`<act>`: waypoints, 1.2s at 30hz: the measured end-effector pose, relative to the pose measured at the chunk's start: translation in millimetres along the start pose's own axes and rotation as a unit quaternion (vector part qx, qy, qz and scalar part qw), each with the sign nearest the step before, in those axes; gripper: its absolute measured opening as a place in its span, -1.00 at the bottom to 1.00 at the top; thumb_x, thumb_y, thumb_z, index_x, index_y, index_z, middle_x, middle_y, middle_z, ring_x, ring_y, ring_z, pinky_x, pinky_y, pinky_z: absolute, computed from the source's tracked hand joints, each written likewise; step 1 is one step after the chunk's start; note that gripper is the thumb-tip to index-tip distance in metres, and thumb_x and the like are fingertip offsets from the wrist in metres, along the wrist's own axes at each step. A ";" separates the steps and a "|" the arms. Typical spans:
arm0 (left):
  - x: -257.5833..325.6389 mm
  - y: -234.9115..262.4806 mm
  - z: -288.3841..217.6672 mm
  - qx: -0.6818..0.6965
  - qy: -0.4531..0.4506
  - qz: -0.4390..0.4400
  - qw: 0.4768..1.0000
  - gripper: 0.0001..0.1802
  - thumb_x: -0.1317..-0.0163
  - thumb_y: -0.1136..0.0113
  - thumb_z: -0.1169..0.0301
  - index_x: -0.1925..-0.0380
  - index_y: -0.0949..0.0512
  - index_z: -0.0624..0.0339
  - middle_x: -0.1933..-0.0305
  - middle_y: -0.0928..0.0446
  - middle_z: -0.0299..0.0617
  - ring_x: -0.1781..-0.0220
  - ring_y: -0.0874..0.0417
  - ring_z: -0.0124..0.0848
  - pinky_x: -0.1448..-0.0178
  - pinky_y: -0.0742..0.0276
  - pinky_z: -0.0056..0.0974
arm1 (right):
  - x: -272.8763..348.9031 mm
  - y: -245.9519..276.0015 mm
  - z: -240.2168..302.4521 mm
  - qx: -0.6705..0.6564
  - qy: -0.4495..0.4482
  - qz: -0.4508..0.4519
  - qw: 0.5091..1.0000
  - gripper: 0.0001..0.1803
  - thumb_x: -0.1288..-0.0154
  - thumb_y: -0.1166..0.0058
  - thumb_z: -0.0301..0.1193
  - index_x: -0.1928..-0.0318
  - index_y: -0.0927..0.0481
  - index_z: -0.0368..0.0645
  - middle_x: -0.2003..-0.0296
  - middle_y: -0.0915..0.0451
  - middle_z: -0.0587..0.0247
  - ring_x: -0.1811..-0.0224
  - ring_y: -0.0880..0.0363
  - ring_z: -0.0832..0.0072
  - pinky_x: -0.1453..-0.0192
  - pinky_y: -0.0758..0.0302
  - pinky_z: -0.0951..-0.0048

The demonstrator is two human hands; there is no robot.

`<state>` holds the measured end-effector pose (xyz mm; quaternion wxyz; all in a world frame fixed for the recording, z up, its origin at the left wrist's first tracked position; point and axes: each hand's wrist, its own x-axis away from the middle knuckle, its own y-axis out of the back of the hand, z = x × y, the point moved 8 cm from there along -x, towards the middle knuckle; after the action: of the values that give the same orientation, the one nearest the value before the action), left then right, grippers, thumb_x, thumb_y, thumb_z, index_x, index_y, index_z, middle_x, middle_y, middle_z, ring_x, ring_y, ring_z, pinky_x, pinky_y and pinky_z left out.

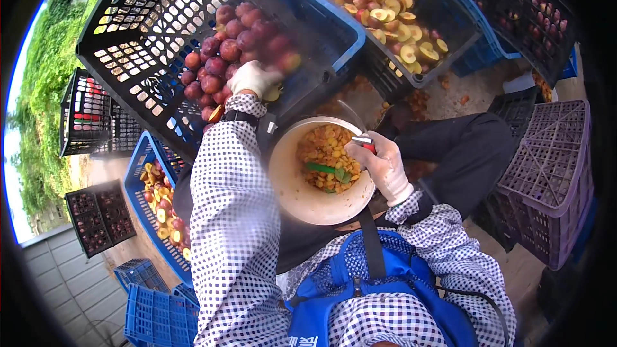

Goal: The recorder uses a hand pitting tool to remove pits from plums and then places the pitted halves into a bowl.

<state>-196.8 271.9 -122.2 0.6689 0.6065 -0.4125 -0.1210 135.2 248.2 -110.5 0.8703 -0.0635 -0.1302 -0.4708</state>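
My left hand point(254, 81), in a white glove, reaches among the whole red plums point(222, 48) in a tilted black crate point(138, 45). Its fingers are blurred and partly hidden; a yellowish cut piece of fruit point(273, 93) shows beside it. In my right hand point(385, 166), also in a pale glove, is a knife with a red and black handle point(364, 142), held above the rim of a white bucket point(283, 180). Plum pits and scraps point(324, 144) lie in that bucket, along with a green stick-like thing point(319, 168) and green leaves point(342, 175).
Halved plums fill part of a dark crate point(418, 80) at the far right, and a blue crate point(151, 209) at left holds more. A purple crate point(543, 154) stands at right. Blue crates point(160, 315) sit at lower left. My dark-trousered leg point(463, 148) extends beside the bucket.
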 end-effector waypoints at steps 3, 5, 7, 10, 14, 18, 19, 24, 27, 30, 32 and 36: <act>18.3 18.5 15.9 0.354 -0.130 -0.070 0.924 -0.49 -0.15 -0.34 0.25 -0.04 -0.57 0.37 0.15 -0.67 -0.13 0.15 -0.68 -0.40 0.03 -0.58 -0.32 | 5.2 3.3 -2.3 -0.013 -0.001 0.000 1.000 -0.67 -0.31 -0.28 -0.21 0.25 -0.64 -0.27 0.49 -0.57 0.40 0.49 -0.41 0.70 0.41 -0.34 0.57; 45.6 41.7 11.2 0.493 -0.211 -0.031 0.843 -0.46 -0.29 -0.19 0.32 -0.22 -0.43 0.36 0.01 -0.61 -0.13 0.12 -0.66 -0.37 0.05 -0.59 -0.32 | 4.7 8.3 -2.6 -0.073 -0.015 0.000 0.997 -0.59 -0.38 -0.21 -0.09 0.16 -0.61 -0.25 0.47 -0.58 0.37 0.50 -0.42 0.74 0.47 -0.33 0.64; 97.2 67.9 -5.8 0.586 -0.212 0.020 0.782 -0.46 -0.33 -0.11 0.27 -0.24 -0.40 0.35 -0.05 -0.58 -0.09 0.09 -0.64 -0.35 0.07 -0.59 -0.30 | 5.3 4.3 2.2 -0.160 -0.053 0.018 0.986 -0.49 -0.41 -0.15 0.03 0.10 -0.58 -0.24 0.45 -0.57 0.34 0.55 -0.41 0.75 0.56 -0.28 0.69; 152.9 58.2 -3.7 0.740 -0.202 0.112 0.631 -0.43 -0.43 0.01 0.14 -0.27 -0.37 0.33 -0.09 -0.57 -0.02 0.08 -0.65 -0.30 0.08 -0.61 -0.28 | 13.0 -4.2 21.6 -0.172 -0.056 0.058 0.982 -0.60 -0.39 -0.18 -0.08 0.12 -0.59 -0.20 0.45 -0.55 0.39 0.56 -0.37 0.77 0.53 -0.26 0.69; 208.7 37.3 -6.2 0.849 -0.233 0.176 0.441 -0.31 -0.48 0.12 -0.11 -0.29 -0.34 0.27 -0.09 -0.57 0.02 0.16 -0.67 -0.27 0.17 -0.61 -0.29 | 28.5 -9.4 40.3 -0.117 -0.010 0.085 0.989 -0.75 -0.37 -0.21 -0.22 0.14 -0.62 -0.15 0.46 -0.52 0.45 0.50 -0.39 0.77 0.44 -0.31 0.68; 228.9 -30.1 26.7 0.719 -0.074 -0.011 0.691 -0.34 -0.42 0.07 -0.22 -0.13 -0.44 0.16 0.15 -0.55 -0.18 0.44 -0.46 -0.41 0.35 -0.40 -0.35 | 45.4 -23.1 30.3 -0.052 0.027 0.106 0.993 -0.73 -0.38 -0.21 -0.23 0.09 -0.62 -0.16 0.39 -0.57 0.45 0.35 -0.48 0.71 0.29 -0.43 0.62; 233.9 -39.2 31.9 0.722 -0.074 -0.011 0.688 -0.34 -0.42 0.07 -0.22 -0.13 -0.44 0.16 0.15 -0.55 -0.18 0.44 -0.46 -0.41 0.35 -0.40 -0.35 | 53.9 -28.4 30.8 -0.067 -0.021 0.113 0.991 -0.72 -0.40 -0.19 -0.21 0.10 -0.62 -0.16 0.42 -0.54 0.46 0.42 -0.43 0.75 0.36 -0.37 0.67; 271.1 -72.9 11.8 0.918 -0.048 0.171 0.354 -0.34 -0.46 0.18 -0.22 -0.04 -0.46 0.20 0.16 -0.54 -0.15 0.45 -0.42 -0.45 0.43 -0.37 -0.42 | 72.6 -50.2 62.8 -0.058 0.063 0.209 0.974 -0.66 -0.49 -0.09 -0.13 0.22 -0.56 -0.19 0.52 -0.52 0.37 0.53 -0.47 0.61 0.45 -0.30 0.57; 286.7 -56.7 19.3 0.748 -0.131 -0.030 0.651 -0.30 -0.48 0.23 -0.24 -0.13 -0.43 0.20 0.14 -0.54 -0.16 0.41 -0.46 -0.43 0.38 -0.44 -0.42 | 80.2 -64.1 72.0 0.142 0.294 0.144 0.934 -0.62 -0.42 -0.16 -0.12 0.31 -0.51 -0.21 0.45 -0.55 -0.07 0.37 -0.57 -0.06 0.29 -0.46 0.15; 294.7 -72.3 10.2 0.904 0.026 0.055 0.424 -0.22 -0.47 0.31 -0.29 -0.18 -0.44 0.21 0.18 -0.53 -0.22 0.35 -0.53 -0.44 0.33 -0.52 -0.45 | 97.4 -71.1 79.0 0.165 0.343 0.134 0.915 -0.61 -0.40 -0.18 -0.11 0.32 -0.50 -0.19 0.44 -0.57 -0.06 0.37 -0.58 -0.03 0.30 -0.47 0.16; 303.4 -64.3 5.6 0.878 0.008 0.035 0.478 -0.20 -0.46 0.32 -0.32 -0.14 -0.47 0.21 0.22 -0.53 -0.23 0.35 -0.53 -0.45 0.35 -0.50 -0.46 | 102.3 -74.6 80.2 0.189 0.343 0.128 0.911 -0.63 -0.38 -0.19 -0.10 0.29 -0.51 -0.18 0.42 -0.59 -0.07 0.33 -0.61 -0.02 0.29 -0.49 0.16; 306.3 -71.5 7.2 0.880 0.016 0.058 0.471 -0.20 -0.44 0.30 -0.34 -0.01 -0.55 0.20 0.31 -0.51 -0.27 0.37 -0.52 -0.50 0.42 -0.46 -0.46 | 111.5 -85.9 86.8 0.220 0.382 0.133 0.888 -0.65 -0.38 -0.19 -0.11 0.22 -0.54 -0.17 0.45 -0.62 -0.04 0.33 -0.65 -0.03 0.29 -0.52 0.13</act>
<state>15.6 47.1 -63.8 -0.2050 0.8523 -0.3251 0.3549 107.2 131.8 3.5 0.8989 0.2975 0.1217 -0.2978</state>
